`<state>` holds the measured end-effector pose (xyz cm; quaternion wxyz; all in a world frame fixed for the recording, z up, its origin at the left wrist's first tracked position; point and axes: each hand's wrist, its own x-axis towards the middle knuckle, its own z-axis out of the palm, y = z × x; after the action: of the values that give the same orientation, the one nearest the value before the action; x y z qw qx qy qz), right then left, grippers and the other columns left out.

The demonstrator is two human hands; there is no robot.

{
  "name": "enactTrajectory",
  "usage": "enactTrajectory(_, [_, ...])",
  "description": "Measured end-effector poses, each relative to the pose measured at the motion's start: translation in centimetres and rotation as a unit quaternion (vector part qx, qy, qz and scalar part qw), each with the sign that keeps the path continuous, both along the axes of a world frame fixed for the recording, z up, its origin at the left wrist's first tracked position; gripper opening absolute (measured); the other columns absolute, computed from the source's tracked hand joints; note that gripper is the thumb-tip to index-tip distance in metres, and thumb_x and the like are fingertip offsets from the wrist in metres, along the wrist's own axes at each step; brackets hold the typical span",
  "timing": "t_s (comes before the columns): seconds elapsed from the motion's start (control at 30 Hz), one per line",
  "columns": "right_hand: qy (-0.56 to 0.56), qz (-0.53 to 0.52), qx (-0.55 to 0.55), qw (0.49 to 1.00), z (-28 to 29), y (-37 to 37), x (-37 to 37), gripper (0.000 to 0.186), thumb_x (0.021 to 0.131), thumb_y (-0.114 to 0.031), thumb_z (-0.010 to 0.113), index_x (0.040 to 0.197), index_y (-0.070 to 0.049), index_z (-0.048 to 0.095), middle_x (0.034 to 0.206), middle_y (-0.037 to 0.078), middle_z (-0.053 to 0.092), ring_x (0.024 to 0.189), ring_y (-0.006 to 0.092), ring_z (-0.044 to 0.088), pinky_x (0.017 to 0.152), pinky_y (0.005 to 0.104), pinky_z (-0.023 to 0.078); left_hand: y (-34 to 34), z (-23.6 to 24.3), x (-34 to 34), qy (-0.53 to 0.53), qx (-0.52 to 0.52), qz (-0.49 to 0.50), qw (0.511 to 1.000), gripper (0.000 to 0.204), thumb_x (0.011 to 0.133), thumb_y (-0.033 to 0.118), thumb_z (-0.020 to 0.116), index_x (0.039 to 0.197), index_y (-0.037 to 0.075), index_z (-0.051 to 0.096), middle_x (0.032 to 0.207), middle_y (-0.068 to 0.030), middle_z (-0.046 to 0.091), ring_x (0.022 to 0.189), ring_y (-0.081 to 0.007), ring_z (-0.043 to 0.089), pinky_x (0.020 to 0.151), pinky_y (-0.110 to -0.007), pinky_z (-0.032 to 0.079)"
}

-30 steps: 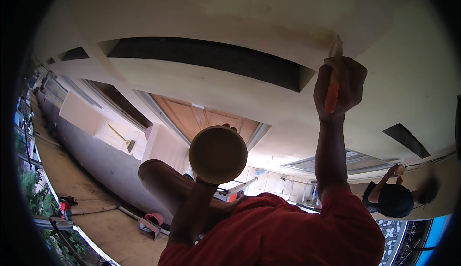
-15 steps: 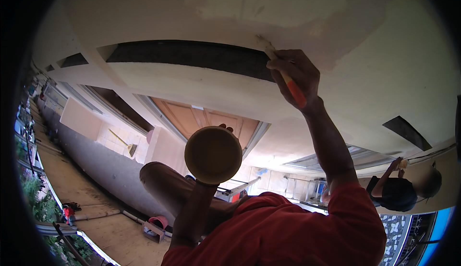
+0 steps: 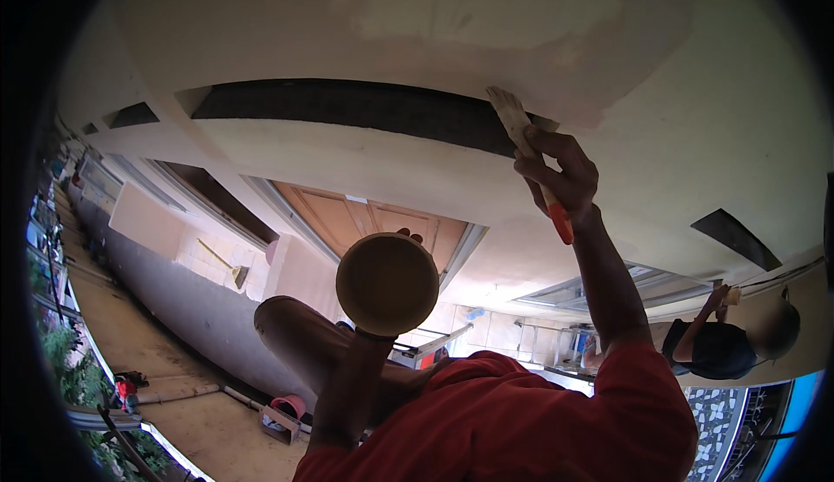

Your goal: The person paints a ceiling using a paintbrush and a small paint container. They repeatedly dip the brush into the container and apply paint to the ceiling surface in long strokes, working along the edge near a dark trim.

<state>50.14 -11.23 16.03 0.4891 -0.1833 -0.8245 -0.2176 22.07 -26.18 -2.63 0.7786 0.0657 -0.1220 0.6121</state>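
Note:
In my right hand [image 3: 565,169], raised against the wall, the fingers close round a paintbrush [image 3: 514,121] with a pale bristle end and an orange handle tip. Its bristles point up and left, at the upper edge of a long dark recess [image 3: 347,113]; contact with the wall is hard to tell. My left hand [image 3: 410,235] holds up a round pale tub [image 3: 387,284], with only a few fingertips showing past its rim. Shadow obscures what the tub contains. A pinkish patch [image 3: 539,69] spreads over the cream wall [image 3: 712,108] above the brush.
Below the recess is a brown panelled door [image 3: 382,212]. A broom [image 3: 228,265] leans in a tiled area at left, and a pink bucket [image 3: 288,404] stands below. Ladder parts [image 3: 434,343] show behind me. Another person [image 3: 717,347] works at the wall, far right.
My right hand has moved slightly right and down with the paintbrush, whose broad side now shows. The tub in my left hand has barely moved.

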Motion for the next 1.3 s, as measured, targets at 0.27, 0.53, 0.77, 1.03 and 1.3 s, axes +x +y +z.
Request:
enactTrajectory(0.27, [0.232, 0.074, -0.106, 0.964, 5.9, 4.9, 3.9, 0.019, 0.086, 0.001, 0.088, 0.101, -0.009, 0.082, 0.117, 0.013, 0.076, 0.101, 0.0227, 0.077, 0.086, 0.0333, 0.064, 0.3, -1.3, 0.5, 0.063, -0.068, 0.017, 0.996, 0.089, 0.102, 0.057, 0.067, 0.164, 0.000, 0.037, 0.162, -0.0209, 0.047, 0.144, -0.0420, 0.049, 0.106, -0.062, 0.056])
enactTrajectory(0.53, [0.088, -0.011, 0.046, 0.995, 7.3, 4.4, 5.3, 0.025, 0.084, 0.000, 0.088, 0.105, -0.012, 0.082, 0.114, 0.013, 0.076, 0.100, 0.0255, 0.079, 0.079, 0.0334, 0.066, 0.4, -1.1, 0.7, 0.080, -0.074, 0.017, 0.994, 0.085, 0.106, 0.058, 0.061, 0.165, 0.003, 0.037, 0.165, -0.0187, 0.046, 0.145, -0.0396, 0.050, 0.103, -0.060, 0.058])
enactTrajectory(0.77, [-0.034, -0.035, 0.127, 0.991, 8.4, 4.9, 6.6, 0.031, 0.078, 0.000, 0.090, 0.104, -0.015, 0.082, 0.118, 0.013, 0.077, 0.104, 0.0278, 0.079, 0.083, 0.0343, 0.070, 0.2, -1.3, 0.1, 0.074, -0.050, 0.030, 0.996, 0.083, 0.107, 0.057, 0.059, 0.165, 0.003, 0.036, 0.166, -0.0188, 0.045, 0.147, -0.0401, 0.050, 0.107, -0.062, 0.058])
enactTrajectory(1.03, [-0.093, -0.121, 0.270, 0.951, 12.5, 5.0, 10.4, 0.031, 0.080, 0.000, 0.089, 0.106, -0.015, 0.084, 0.127, 0.016, 0.075, 0.114, 0.0324, 0.076, 0.091, 0.0365, 0.069, -0.5, -0.6, -0.3, 0.059, -0.043, 0.033, 0.997, 0.083, 0.106, 0.057, 0.061, 0.164, 0.003, 0.037, 0.165, -0.0193, 0.047, 0.144, -0.0402, 0.051, 0.104, -0.060, 0.060])
enactTrajectory(1.3, [-0.034, -0.075, 0.254, 0.964, 11.3, 3.0, 6.7, 0.034, 0.078, -0.002, 0.089, 0.110, -0.015, 0.084, 0.129, 0.014, 0.071, 0.120, 0.0343, 0.072, 0.097, 0.0388, 0.067, -0.5, -1.8, -0.6, 0.069, -0.047, 0.034, 0.996, 0.094, 0.101, 0.062, 0.066, 0.166, 0.001, 0.034, 0.165, -0.0227, 0.045, 0.145, -0.0423, 0.049, 0.105, -0.062, 0.059])
